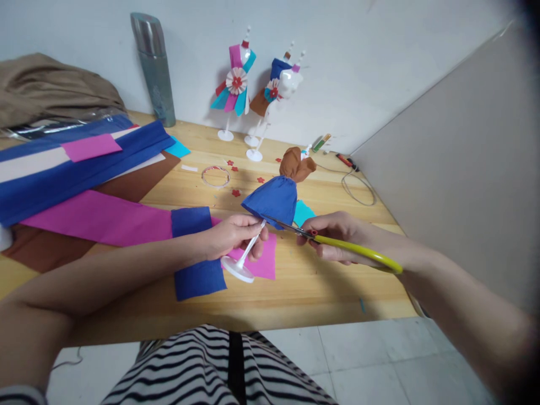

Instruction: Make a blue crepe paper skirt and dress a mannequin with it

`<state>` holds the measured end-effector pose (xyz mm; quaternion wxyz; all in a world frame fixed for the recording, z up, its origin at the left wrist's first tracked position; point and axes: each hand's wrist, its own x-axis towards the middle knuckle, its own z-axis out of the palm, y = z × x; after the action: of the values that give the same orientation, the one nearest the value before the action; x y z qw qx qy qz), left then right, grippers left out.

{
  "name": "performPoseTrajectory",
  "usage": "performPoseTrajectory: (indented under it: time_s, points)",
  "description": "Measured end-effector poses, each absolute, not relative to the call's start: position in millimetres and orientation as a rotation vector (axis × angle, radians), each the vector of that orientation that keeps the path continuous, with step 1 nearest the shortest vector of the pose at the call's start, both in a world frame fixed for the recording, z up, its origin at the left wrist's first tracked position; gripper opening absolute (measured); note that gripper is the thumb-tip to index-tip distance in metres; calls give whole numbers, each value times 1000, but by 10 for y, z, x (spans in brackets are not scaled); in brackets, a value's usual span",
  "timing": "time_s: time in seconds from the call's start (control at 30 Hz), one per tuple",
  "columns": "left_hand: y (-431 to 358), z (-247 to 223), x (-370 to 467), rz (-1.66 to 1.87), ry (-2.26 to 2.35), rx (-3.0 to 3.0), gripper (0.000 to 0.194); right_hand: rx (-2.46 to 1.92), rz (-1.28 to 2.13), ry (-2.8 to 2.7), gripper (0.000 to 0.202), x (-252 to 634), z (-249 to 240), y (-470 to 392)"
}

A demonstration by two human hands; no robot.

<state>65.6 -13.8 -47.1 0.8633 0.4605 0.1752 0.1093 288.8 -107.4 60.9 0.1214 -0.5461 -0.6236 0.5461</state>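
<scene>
My left hand (236,236) is closed around the white stem of a small stand (250,251), just under the hem of its blue skirt (274,198). The stand is tilted, its round base toward me, and a brown puffed top (296,165) sits above the skirt at the far end. In my right hand (337,233) are scissors with yellow handles (358,251). Their blades point left and lie along the skirt's lower edge. Whether the blades have fabric between them is hard to make out.
Blue, pink, brown and white sheets (126,216) cover the table's left. Dressed mini mannequins (236,81) and a bottle (154,73) stand by the wall. Red flowers (235,193), a wire ring (215,176) and a cable (358,191) lie on the wooden table (329,287).
</scene>
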Motion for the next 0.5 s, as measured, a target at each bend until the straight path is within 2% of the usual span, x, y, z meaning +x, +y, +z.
performPoseTrajectory:
  time_s: [0.5]
  points:
    - [-140, -508, 661, 228, 402, 974, 30, -1639, 1558, -1831, 43, 2877, 597, -1049]
